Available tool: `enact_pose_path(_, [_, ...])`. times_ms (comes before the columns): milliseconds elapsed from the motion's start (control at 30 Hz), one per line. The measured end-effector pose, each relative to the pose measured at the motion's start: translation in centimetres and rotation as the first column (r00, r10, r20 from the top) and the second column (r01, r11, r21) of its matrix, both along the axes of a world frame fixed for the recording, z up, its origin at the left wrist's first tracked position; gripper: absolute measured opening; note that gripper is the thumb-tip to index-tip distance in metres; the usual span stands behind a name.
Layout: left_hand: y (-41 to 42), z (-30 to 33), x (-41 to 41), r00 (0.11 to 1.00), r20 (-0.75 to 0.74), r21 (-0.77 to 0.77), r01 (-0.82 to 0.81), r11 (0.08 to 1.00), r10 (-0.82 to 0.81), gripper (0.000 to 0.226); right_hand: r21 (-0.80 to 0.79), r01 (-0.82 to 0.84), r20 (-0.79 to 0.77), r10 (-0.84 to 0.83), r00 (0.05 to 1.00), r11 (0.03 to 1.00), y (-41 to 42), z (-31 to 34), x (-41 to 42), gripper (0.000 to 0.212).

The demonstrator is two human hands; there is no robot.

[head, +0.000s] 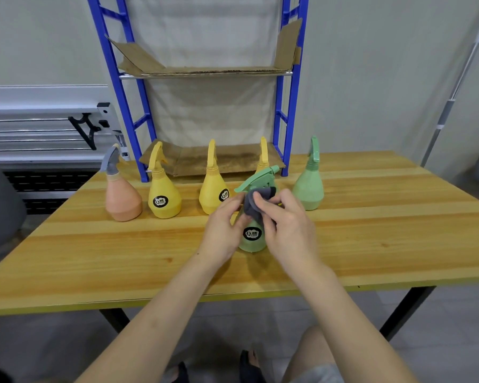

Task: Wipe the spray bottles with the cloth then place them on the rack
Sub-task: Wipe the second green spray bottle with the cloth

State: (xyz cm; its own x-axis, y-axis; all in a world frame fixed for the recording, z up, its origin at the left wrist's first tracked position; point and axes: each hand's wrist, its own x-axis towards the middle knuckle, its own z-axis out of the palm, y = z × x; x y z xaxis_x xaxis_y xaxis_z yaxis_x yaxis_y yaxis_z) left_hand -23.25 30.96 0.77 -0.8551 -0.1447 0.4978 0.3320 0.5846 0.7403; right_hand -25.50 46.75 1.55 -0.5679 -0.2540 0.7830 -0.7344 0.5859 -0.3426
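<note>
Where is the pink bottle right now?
The pink bottle stands at the left end of the row on the wooden table, beside a yellow bottle, near the blue rack.

Both bare forearms reach forward over the near edge of the table [67,258] and converge toward its middle. The left hand [224,230] is curled, fingers wrapped in a closed grip round the side of the green spray bottle [251,239]. The right hand [285,225] is bent at the wrist, its thumb and fingertips pinching the grey cloth [256,201] against the bottle's neck.
</note>
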Motion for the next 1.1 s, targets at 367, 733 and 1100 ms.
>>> enact_pose_path(367, [0.3,0.1,0.3,0.997,0.069,0.030,-0.044,0.999,0.041,0.050,-0.216,-0.027,0.165,0.063,0.984,0.976,0.2,1.6,0.2,0.031])
enact_pose_path(733, [0.3,0.2,0.3,0.993,0.080,-0.066,-0.085,0.994,0.090,0.054,-0.154,0.000,0.326,0.050,0.944,0.988,1.8,0.8,0.3,0.030])
enact_pose_path(1100, [0.2,0.5,0.2,0.992,0.124,-0.072,-0.013,0.997,0.022,0.056,-0.224,0.137,0.254,-0.078,0.964,0.965,0.7,2.0,-1.4,0.022])
